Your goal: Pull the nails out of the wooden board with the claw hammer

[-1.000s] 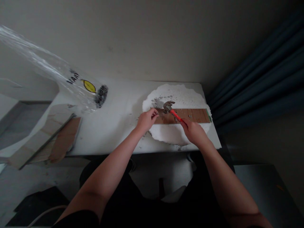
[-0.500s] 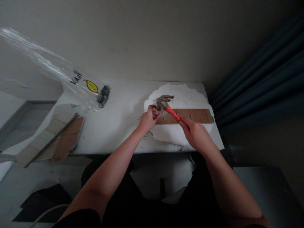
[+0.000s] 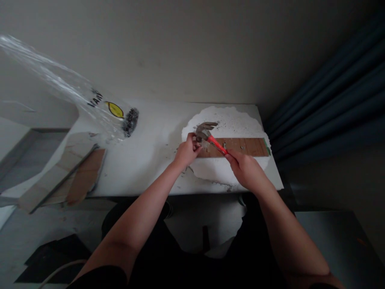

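Observation:
My right hand (image 3: pixel 245 166) is wrapped round the red handle of a claw hammer (image 3: pixel 215 144). The hammer's grey head sits just over the left end of a brown wooden board (image 3: pixel 248 147), right beside my left fingertips. My left hand (image 3: pixel 187 151) is closed in a pinch at that end of the board; whatever its fingers hold is hidden by the hammer head and too small to name. Beneath the board lies a white, ragged-edged sheet (image 3: pixel 233 117) sprinkled with grey crumbs. A few small bits rest on the board, and green shows along its right end.
The white table (image 3: pixel 150 160) stands against a wall. At its left lie broken board pieces (image 3: pixel 86 172) with a dark strip (image 3: pixel 64 178) across them. A clear plastic wrap (image 3: pixel 75 92) with a yellow print stretches over the left back. Dark curtains (image 3: pixel 327 92) hang at the right.
The hammer head has shifted slightly left, closer over my left fingertips, with my right hand following. My left hand stays almost in place, still pinched.

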{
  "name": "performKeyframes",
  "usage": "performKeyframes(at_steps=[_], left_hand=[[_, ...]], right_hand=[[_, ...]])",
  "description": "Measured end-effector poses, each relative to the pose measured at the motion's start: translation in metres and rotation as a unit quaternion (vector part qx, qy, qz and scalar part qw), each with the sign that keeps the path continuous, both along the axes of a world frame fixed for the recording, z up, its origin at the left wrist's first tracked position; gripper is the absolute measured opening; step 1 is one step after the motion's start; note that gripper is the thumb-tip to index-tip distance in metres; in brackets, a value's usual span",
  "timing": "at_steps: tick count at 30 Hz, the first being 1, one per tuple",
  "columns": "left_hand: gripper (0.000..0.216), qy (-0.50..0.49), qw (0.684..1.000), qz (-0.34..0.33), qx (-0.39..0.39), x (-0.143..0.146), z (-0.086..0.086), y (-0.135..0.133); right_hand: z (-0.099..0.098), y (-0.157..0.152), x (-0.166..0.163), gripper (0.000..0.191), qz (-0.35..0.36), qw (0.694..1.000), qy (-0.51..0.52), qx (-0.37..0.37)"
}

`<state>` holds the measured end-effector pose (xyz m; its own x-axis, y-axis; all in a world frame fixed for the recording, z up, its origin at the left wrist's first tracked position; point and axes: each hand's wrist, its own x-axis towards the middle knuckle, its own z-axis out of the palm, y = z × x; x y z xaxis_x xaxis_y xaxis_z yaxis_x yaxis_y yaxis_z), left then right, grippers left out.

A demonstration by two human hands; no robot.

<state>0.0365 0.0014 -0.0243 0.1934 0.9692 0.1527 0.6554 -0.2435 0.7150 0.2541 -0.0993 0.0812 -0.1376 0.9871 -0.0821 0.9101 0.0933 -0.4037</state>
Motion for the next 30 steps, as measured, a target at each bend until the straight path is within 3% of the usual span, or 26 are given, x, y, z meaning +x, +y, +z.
performKeyframes(at_steps=[30], left_hand=[[0.048, -0.031, 0.999, -0.013, -0.018, 0.0010, 0.0043, -0.0023]], right_hand=[[0.0036, -0.0061, 0.0047, 0.046, -0.016, 0.999, -0.041, -0.012]])
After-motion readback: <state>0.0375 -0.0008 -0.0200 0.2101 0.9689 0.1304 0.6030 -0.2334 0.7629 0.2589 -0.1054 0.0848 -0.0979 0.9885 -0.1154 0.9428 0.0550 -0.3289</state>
